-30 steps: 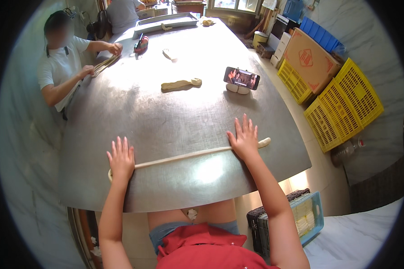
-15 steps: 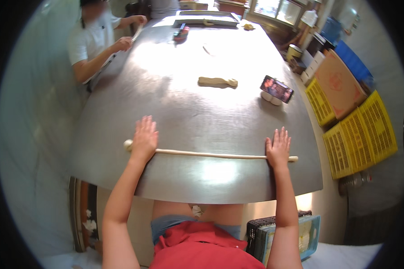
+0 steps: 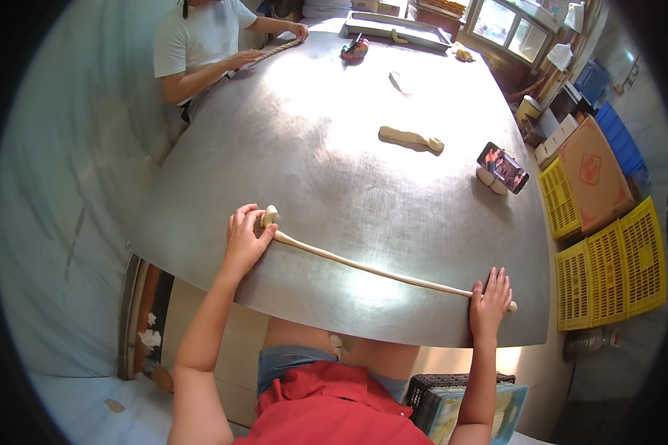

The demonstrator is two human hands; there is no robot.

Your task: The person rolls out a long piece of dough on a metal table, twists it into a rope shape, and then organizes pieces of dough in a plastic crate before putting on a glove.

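A long thin dough rope (image 3: 378, 271) slants across the near part of the metal table, its left end further from me than its right. My left hand (image 3: 243, 241) is at that left end, fingers curled and thumb apart, with the dough between them. A thick knob of dough sticks up beside its fingertips. My right hand (image 3: 488, 305) lies flat over the rope near the other end, fingers stretched out. A small stub of dough shows past it. A shorter, thicker dough piece (image 3: 411, 139) rests further up the table.
A phone (image 3: 503, 167) leans on pale round supports at the right. Across the table, a person (image 3: 200, 44) holds a twisted dough strand. A tray (image 3: 397, 31) and a red object (image 3: 355, 49) are at the far end. Yellow crates (image 3: 612, 267) and a cardboard box (image 3: 594, 174) stand right.
My left hand has gone from lying flat to curling round the rope's end. My right hand has moved nearer to me, and the rope now slants. The view has shifted.
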